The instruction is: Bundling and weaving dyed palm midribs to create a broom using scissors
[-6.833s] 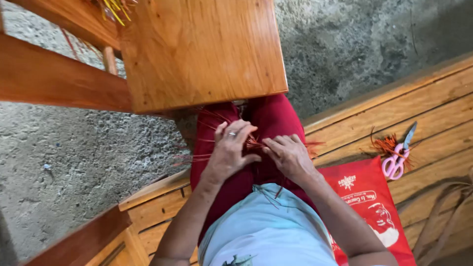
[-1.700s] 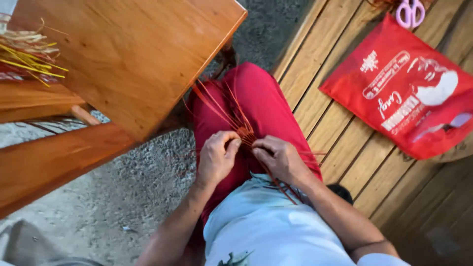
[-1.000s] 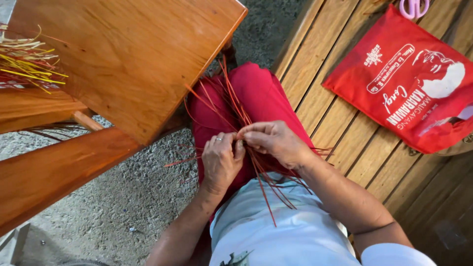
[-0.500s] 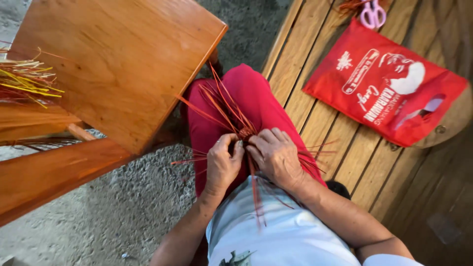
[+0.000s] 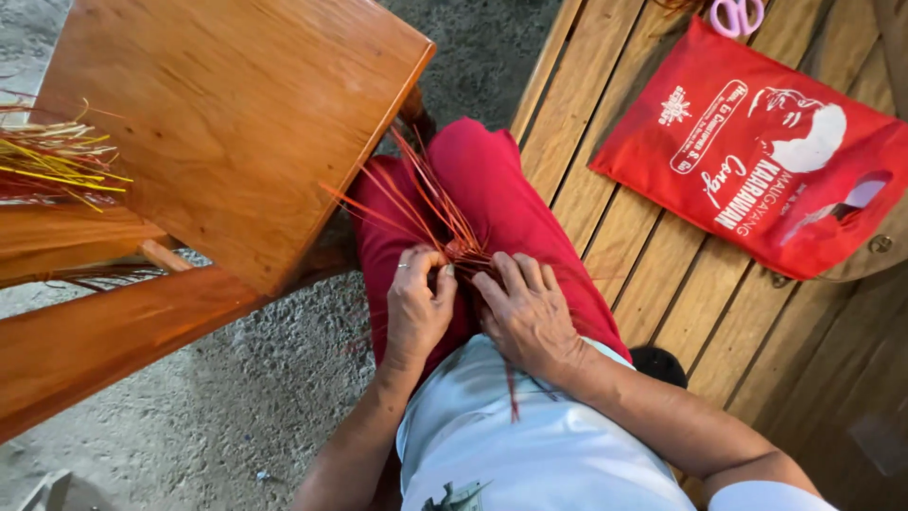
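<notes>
On the red-trousered lap, the left hand (image 5: 416,308) and right hand (image 5: 526,312) pinch together on thin red strips (image 5: 435,213), pressing the crossing flat so the loose ends fan away.

Seen from above, the left hand (image 5: 416,308) and the right hand (image 5: 526,308) rest side by side on a lap in red trousers (image 5: 492,194), their fingertips pinched on a bunch of thin red strips (image 5: 430,203) that fan out toward the knees. A wooden chair seat (image 5: 227,123) stands just in front, with yellow and red strips (image 5: 52,166) lying at its left edge. On the slatted bench (image 5: 605,227) lie a red bag (image 5: 757,156) and pink-handled scissors (image 5: 738,14).
</notes>
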